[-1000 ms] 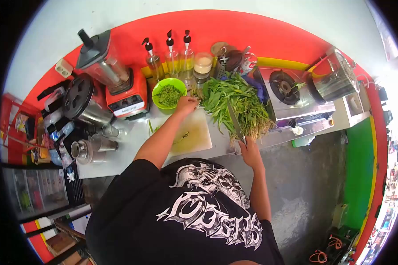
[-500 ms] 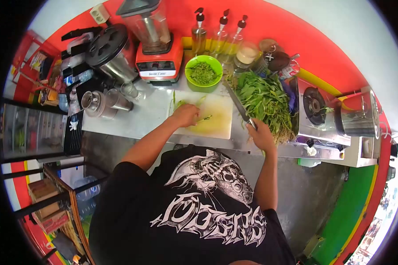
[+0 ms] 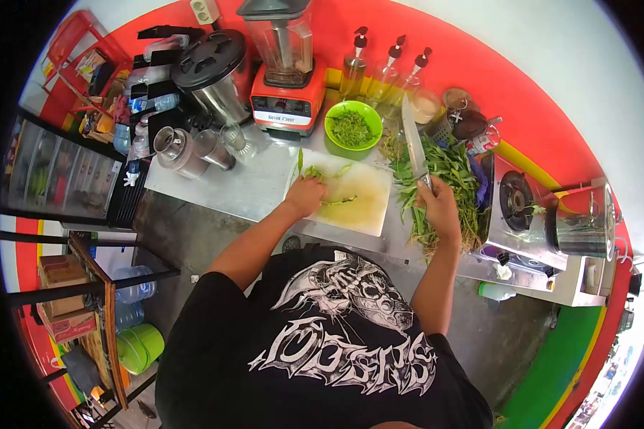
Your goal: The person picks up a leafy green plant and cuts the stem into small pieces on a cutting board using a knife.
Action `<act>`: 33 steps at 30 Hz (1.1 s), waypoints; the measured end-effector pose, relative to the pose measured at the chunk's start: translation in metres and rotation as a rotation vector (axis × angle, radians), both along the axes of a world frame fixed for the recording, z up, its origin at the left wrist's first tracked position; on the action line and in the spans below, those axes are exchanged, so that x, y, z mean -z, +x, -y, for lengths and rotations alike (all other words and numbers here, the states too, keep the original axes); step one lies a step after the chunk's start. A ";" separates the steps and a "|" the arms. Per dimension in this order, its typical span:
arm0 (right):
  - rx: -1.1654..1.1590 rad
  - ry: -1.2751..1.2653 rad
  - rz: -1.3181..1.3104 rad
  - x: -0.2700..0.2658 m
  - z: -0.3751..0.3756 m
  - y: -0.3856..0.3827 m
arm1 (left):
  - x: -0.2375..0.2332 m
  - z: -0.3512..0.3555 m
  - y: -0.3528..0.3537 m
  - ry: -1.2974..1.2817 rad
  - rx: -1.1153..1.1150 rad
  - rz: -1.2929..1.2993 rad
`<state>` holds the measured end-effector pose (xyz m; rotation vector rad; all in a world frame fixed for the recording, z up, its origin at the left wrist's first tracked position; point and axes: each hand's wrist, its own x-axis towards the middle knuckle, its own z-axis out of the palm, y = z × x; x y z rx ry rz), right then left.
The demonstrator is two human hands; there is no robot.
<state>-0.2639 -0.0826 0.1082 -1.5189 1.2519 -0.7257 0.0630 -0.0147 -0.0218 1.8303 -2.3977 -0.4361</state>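
Observation:
My left hand (image 3: 308,196) is closed on a few leafy green stems (image 3: 313,172) at the left side of the white cutting board (image 3: 368,213). A short cut stem piece (image 3: 340,201) lies on the board just right of the fingers. My right hand (image 3: 440,209) grips the handle of a kitchen knife (image 3: 413,137), its blade raised and pointing away from me. Beneath and beside the knife is a large heap of leafy greens with roots (image 3: 451,175). Behind the board stands a lime-green bowl (image 3: 355,151) with chopped greens (image 3: 351,129) inside.
A red blender (image 3: 285,104), pump bottles (image 3: 353,68) and a lidded steel pot (image 3: 218,82) line the back wall. Glasses and a metal cup (image 3: 179,151) stand at the left. At the right is a gas stove (image 3: 515,200) with a steel pot (image 3: 583,222).
The knife has swung up, its blade now more upright and higher over the greens. My left hand has shifted a little left on the board with the stems. The whole view has shifted too.

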 end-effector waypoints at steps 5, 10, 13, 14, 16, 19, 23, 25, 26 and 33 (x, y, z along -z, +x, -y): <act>-0.006 -0.063 0.049 -0.019 0.009 0.007 | 0.021 -0.008 0.001 -0.057 -0.007 0.032; -0.005 -0.025 0.051 -0.020 0.008 0.010 | -0.032 -0.003 0.009 -0.117 -0.088 -0.309; 0.018 -0.007 0.027 -0.020 0.002 0.016 | -0.073 0.001 0.014 -0.145 -0.159 -0.525; 0.010 0.018 0.067 -0.014 0.002 0.018 | -0.070 0.007 0.019 -0.171 -0.185 -0.622; -0.020 0.024 0.113 -0.002 0.004 0.023 | -0.106 0.009 0.018 -0.172 -0.279 -0.788; -0.039 0.048 0.148 -0.009 0.003 0.036 | -0.136 0.017 0.022 -0.215 -0.382 -0.999; 0.061 0.124 0.330 -0.044 -0.008 0.073 | -0.172 0.027 0.021 -0.348 -0.417 -1.244; 0.062 0.129 0.399 -0.052 -0.009 0.089 | -0.192 0.029 0.014 -0.385 -0.446 -1.345; 0.032 0.110 0.429 -0.057 -0.012 0.097 | -0.199 0.029 0.011 -0.379 -0.435 -1.331; -0.068 0.095 0.504 -0.082 -0.027 0.137 | -0.197 0.020 -0.016 -0.419 -0.439 -1.260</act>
